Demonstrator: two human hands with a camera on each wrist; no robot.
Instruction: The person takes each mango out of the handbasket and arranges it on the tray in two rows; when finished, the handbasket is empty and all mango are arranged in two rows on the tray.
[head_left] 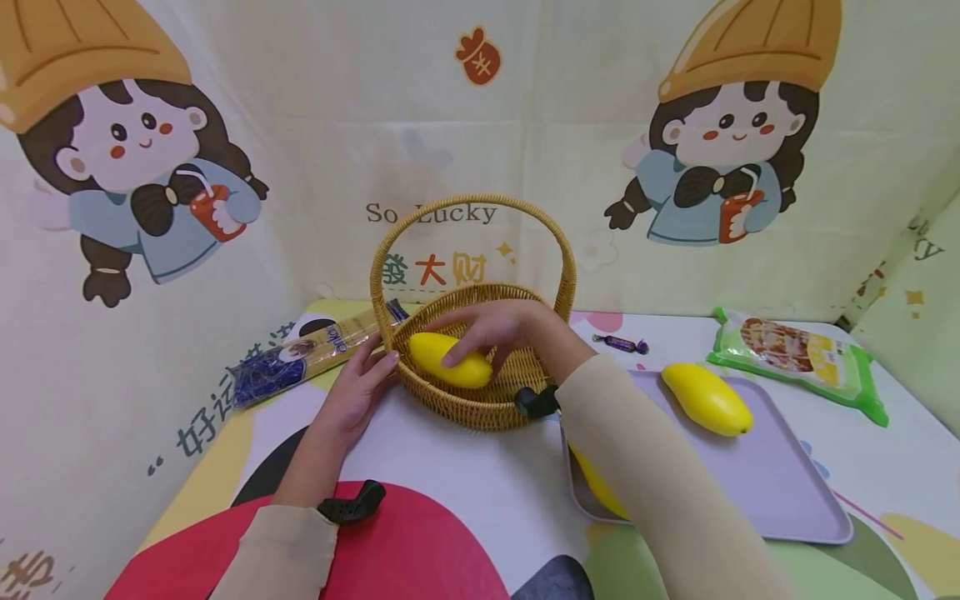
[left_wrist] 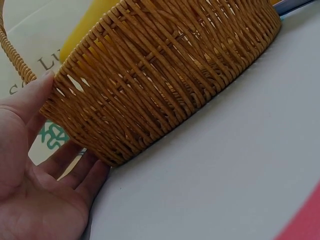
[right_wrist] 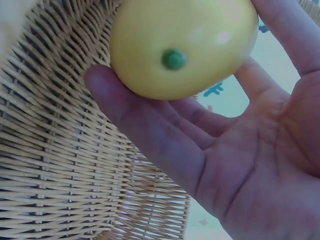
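Note:
A yellow mango (head_left: 435, 354) is inside the outline of the wicker basket (head_left: 465, 410), and my right hand (head_left: 504, 323) grips it from above. In the right wrist view, the mango's end (right_wrist: 205, 55) with its green stem spot faces the camera, thumb and fingers lying around it. My left hand (head_left: 358, 393) holds the basket's left end. In the left wrist view, the left thumb is on the rim and the other fingers reach around the woven wall (left_wrist: 160, 70), their tips partly hidden. The basket stands on the table, its tall handle (head_left: 474, 200) arching over the right hand.
Right of the basket, a lilac tray (head_left: 795, 500) bears a mango (head_left: 705, 400) and another mango (head_left: 597, 485) partly hidden by the right sleeve. A green-edged bag (head_left: 802, 360) and a small wrapped candy (head_left: 621, 343) lie behind. At left lies a long blue-and-yellow packet (head_left: 318, 350).

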